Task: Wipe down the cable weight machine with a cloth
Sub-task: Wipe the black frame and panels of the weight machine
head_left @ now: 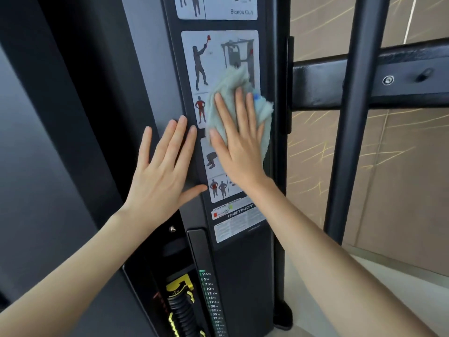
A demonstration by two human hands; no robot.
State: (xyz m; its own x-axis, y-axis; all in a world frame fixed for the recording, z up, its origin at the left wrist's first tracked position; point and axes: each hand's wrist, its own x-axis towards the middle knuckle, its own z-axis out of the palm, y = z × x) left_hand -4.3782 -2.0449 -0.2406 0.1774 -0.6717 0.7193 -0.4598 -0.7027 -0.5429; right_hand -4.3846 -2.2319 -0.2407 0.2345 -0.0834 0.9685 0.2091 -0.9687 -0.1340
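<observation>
The black upright panel of the cable weight machine fills the middle of the view, with a grey exercise-diagram sticker on it. A pale green fluffy cloth lies flat against that sticker. My right hand presses on the cloth with straight, spread fingers. My left hand lies flat on the dark panel just left of the sticker, fingers straight, thumb reaching toward the sticker's lower edge. The cloth's lower part is hidden under my right hand.
Below the sticker sit a white label and the weight stack slot with a yellow-and-black selector and a weight scale. A black vertical post and a padded crossbar stand to the right, in front of a tan wall.
</observation>
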